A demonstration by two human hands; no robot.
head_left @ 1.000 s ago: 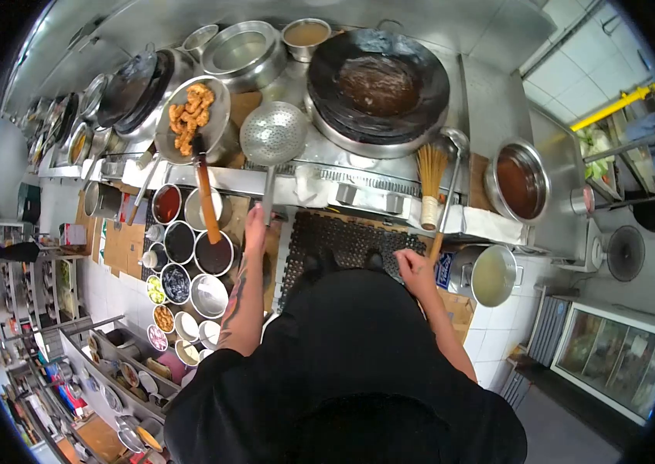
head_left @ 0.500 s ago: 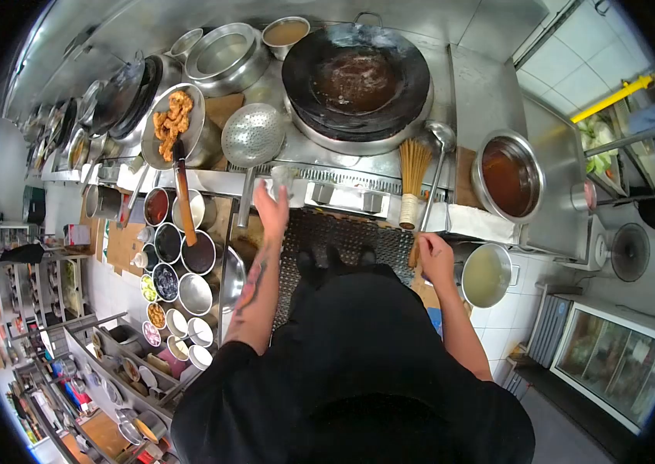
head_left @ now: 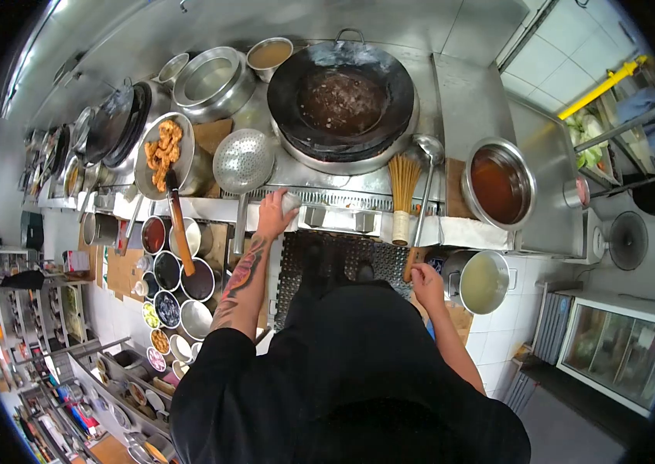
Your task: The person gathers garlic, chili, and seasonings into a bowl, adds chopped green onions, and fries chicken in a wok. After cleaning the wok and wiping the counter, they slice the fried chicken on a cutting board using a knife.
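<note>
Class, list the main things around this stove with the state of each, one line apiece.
Wok: uncovered, dark liquid inside.
Skimmer: set down, empty.
Metal bowl: uncovered, holding fried pieces.
Ladle: handle end at the right hand.
Bamboo brush: lying beside the ladle.
Steel pot: uncovered, reddish-brown liquid inside.
White cloth: bunched at the left hand; grip unclear.

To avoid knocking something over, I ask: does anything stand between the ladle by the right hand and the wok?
The brush lies just left of the ladle; between its bowl and the wok, nothing visible stands.
</note>
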